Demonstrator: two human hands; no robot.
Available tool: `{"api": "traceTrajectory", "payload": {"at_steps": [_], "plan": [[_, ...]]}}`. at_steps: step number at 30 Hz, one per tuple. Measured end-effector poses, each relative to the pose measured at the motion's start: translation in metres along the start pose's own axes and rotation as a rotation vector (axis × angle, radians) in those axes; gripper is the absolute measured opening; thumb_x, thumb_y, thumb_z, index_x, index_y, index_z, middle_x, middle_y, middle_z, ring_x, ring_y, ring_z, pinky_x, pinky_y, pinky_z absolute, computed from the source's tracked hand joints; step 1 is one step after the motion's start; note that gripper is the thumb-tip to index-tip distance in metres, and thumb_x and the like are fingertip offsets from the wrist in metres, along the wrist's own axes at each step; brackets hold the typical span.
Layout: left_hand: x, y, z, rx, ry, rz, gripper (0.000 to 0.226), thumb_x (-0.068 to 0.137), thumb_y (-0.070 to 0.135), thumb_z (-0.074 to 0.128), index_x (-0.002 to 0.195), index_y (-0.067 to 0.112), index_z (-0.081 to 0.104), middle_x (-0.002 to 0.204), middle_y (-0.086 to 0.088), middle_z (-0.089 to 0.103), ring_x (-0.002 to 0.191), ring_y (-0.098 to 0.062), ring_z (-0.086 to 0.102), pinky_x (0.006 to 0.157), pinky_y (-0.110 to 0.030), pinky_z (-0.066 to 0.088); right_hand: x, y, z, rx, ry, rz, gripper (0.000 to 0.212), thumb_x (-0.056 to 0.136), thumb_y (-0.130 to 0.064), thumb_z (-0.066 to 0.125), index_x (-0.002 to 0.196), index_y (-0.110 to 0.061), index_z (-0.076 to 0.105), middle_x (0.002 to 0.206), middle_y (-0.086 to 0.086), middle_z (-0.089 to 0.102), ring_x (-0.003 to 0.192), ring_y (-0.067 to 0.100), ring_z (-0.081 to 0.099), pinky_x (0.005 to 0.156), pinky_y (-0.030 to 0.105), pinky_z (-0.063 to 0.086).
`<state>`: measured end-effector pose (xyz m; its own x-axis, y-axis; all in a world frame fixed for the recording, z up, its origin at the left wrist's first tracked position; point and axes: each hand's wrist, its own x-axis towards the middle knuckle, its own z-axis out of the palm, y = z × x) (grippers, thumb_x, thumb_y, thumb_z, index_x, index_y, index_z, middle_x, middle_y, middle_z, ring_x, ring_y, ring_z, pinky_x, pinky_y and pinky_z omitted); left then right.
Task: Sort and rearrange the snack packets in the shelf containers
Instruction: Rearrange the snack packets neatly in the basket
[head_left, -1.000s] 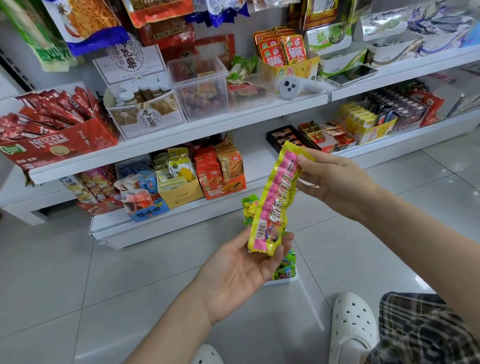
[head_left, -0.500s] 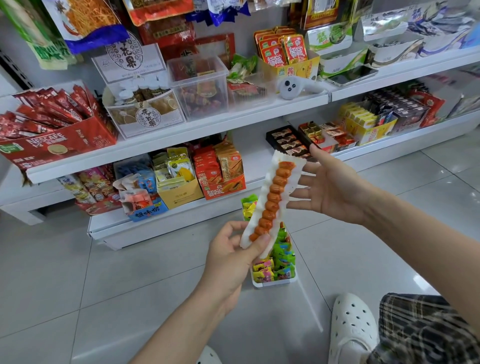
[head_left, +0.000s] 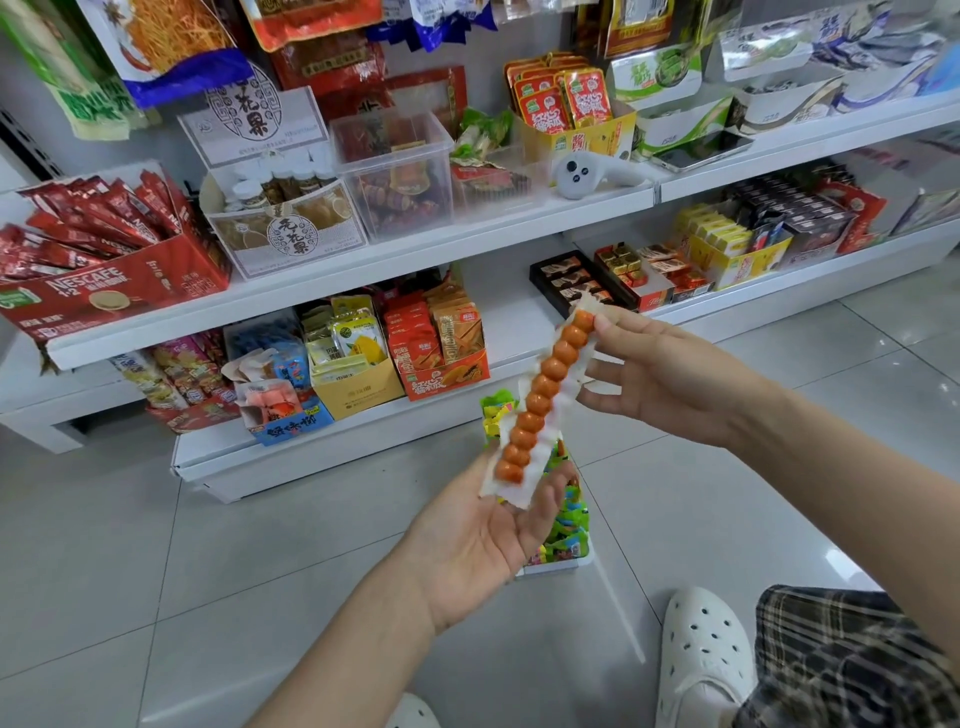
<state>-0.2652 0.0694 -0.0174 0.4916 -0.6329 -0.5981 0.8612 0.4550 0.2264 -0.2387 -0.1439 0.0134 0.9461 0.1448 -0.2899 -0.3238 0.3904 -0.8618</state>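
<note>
I hold a long snack packet (head_left: 540, 400), its clear side showing a row of orange balls, tilted upright over the floor. My left hand (head_left: 478, 535) is palm up and grips its lower end between thumb and fingers. My right hand (head_left: 660, 374) pinches the top end with the thumb in front. Below the packet a white tray (head_left: 553, 569) of small green and colourful packets stands on the floor, partly hidden by my left hand. Behind it the shelves (head_left: 363, 254) carry the snack containers.
On the upper shelf stand a red Nescafe box (head_left: 109, 280), clear plastic bins (head_left: 400, 176), a white controller (head_left: 587, 174) and a phone (head_left: 701, 150). Boxes of packets (head_left: 441, 343) fill the lower shelf. My white shoe (head_left: 701, 660) is at the lower right on the tiled floor.
The packet has turned from its pink and yellow printed side to its clear side. My right hand let go of it, opened, and now pinches the top end again.
</note>
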Motion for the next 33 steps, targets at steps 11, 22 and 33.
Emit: {"api": "traceTrajectory", "payload": {"at_steps": [11,22,33], "plan": [[0.021,-0.004,-0.010,0.627,0.288,0.656,0.029,0.085,0.001,0.068,0.110,0.012,0.060,0.108,-0.007,0.072,0.083,-0.011,0.072,0.061,-0.023,0.054,-0.001,-0.009,-0.012,-0.054,0.019,0.107,0.053,0.100,-0.048,0.035,0.127,-0.010,0.060,0.120,0.015,0.068,0.112,0.029,0.065,0.096,0.044,0.053],[0.085,0.046,-0.126,1.747,0.665,0.327,0.060,0.087,0.016,0.066,0.141,0.016,0.039,0.145,-0.010,0.031,0.125,-0.024,0.046,0.102,-0.032,0.042,0.012,0.015,-0.043,-1.557,0.469,-0.524,0.016,0.091,-0.022,0.066,0.103,-0.027,0.077,0.060,-0.012,0.054,0.051,0.006,0.043,0.050,0.010,0.028],[0.187,0.052,-0.137,2.102,0.307,0.437,0.077,0.091,0.043,0.060,0.152,0.012,0.024,0.157,-0.009,0.024,0.144,-0.025,0.020,0.117,-0.032,0.020,0.077,0.062,-0.064,-1.445,0.477,-0.293,0.013,0.091,-0.032,0.067,0.100,-0.032,0.076,0.067,0.006,0.070,0.069,0.025,0.064,0.055,0.020,0.045]]}}
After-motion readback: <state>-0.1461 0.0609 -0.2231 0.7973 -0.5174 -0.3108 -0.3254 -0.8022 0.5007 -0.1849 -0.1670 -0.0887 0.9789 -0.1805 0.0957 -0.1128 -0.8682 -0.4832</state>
